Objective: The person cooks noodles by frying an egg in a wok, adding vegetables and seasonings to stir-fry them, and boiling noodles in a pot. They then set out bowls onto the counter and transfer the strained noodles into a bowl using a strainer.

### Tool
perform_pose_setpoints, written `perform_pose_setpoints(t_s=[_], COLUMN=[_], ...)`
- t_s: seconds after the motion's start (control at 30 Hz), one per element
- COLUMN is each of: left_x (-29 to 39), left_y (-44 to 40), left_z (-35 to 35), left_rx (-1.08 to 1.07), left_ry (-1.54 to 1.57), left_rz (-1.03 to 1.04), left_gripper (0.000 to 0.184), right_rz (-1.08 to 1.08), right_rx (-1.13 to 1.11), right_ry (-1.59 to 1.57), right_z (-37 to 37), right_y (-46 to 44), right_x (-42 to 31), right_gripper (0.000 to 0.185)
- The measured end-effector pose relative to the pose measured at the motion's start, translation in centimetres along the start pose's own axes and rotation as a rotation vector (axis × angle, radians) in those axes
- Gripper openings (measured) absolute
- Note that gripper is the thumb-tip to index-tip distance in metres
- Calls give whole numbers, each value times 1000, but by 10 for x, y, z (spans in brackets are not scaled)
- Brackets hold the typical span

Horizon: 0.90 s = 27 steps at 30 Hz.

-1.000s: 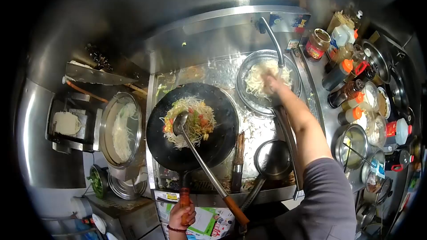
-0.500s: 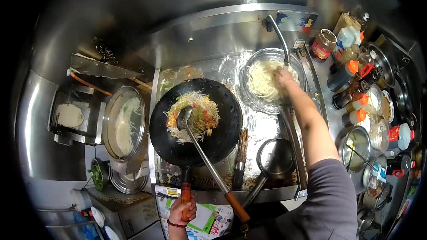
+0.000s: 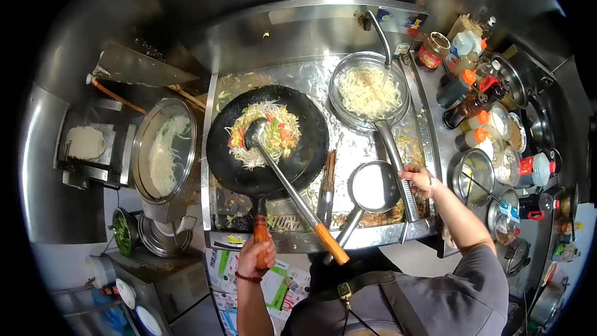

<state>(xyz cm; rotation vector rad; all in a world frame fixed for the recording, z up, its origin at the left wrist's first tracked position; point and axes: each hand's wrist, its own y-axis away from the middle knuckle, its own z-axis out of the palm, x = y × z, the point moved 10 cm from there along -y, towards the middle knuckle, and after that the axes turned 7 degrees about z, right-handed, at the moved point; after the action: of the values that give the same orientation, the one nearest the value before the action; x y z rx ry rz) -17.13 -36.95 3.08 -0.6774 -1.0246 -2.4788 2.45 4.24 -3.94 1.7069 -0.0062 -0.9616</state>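
My left hand (image 3: 257,254) is wrapped round the wooden handle of a black wok (image 3: 221,130). In the wok lie stir-fried bean sprouts (image 3: 272,157) with red and yellow pieces. A long-handled ladle (image 3: 286,182) rests with its bowl on that food, its wooden end leaning over the stove's front edge; neither hand is on it. On the right, my right hand (image 3: 420,180) has its fingers curled on the metal handle of a strainer (image 3: 388,140). Pale noodles (image 3: 370,92) sit in the strainer's basket, under the curved tap (image 3: 380,34).
A small saucepan (image 3: 374,188) and a bamboo brush (image 3: 328,186) lie between wok and strainer handle. Left of the stove stands a large pot (image 3: 138,155) holding white noodles. Sauce bottles (image 3: 457,88), jars and metal bowls (image 3: 488,171) crowd the right counter.
My right hand has left the noodles and moved back toward me to the strainer's handle. My left hand still holds the wok handle. The whole view has shifted slightly.
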Motion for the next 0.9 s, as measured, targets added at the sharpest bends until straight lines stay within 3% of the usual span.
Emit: perform_pose_setpoints(t_s=[0.03,0.1,0.13,0.17,0.23,0.3,0.37,0.43,0.53,0.57,0.63,0.67,0.7,0.77,0.8,0.83,0.87,0.9], left_x=[1,0,-2,-2,-4,-5,-6,-6,-20,-31,-101,-140,-167,-169,-193,-219,-253,-245], left_y=[-1,0,-1,-2,-2,-4,-4,-6,-1,4,-3,-12,-26,-14,-24,-26,-35,-27], left_z=[0,-2,-3,-5,-7,-5,-5,-2,-8,-20,-66,-80,-84,-11,-9,-2,1,46], left_rx=[-3,7,7,4,-33,-78,-72,-125,-84,-33,-6,-103,-191,-312,-345,-339,-407,-553], left_ry=[5,-21,-5,-6,-8,-1,32,20,523,364,-152,-389,-1094,-1296,-1337,-994,-979,-1064], left_rz=[2,7,3,3,-19,-22,-28,-12,-8,102,-39,-75,229,231,455,-69,-128,-62], left_gripper=[22,22,22,22,20,19,16,19,44,42,31,26,30,45,48,50,46,44], right_rz=[-18,-31,5,-28,217,112,234,216,42,21,197,174,154,147,44,-50,105,139], right_rx=[60,-92,-80,-75,-515,-183,-465,-468,-174,-175,-158,-297,-432,-466,-301,-136,-318,-359], right_ry=[-23,-348,42,-274,-669,-596,-895,-889,-420,-233,-476,-579,-674,-739,-565,-396,-778,-801], right_z=[-2,14,25,36,84,57,65,64,57,55,65,79,87,96,87,77,87,86], right_y=[-3,-5,16,9,19,28,46,55,53,30,17,9,3,-18,-16,-1,9,16], right_x=[0,0,-17,-9,-3,-8,-8,-9,-13,-8,4,1,0,6,-4,-17,-14,-19], right_gripper=[37,30,23,17,13,15,13,12,11,11,11,11,12,13,14,14,12,11])
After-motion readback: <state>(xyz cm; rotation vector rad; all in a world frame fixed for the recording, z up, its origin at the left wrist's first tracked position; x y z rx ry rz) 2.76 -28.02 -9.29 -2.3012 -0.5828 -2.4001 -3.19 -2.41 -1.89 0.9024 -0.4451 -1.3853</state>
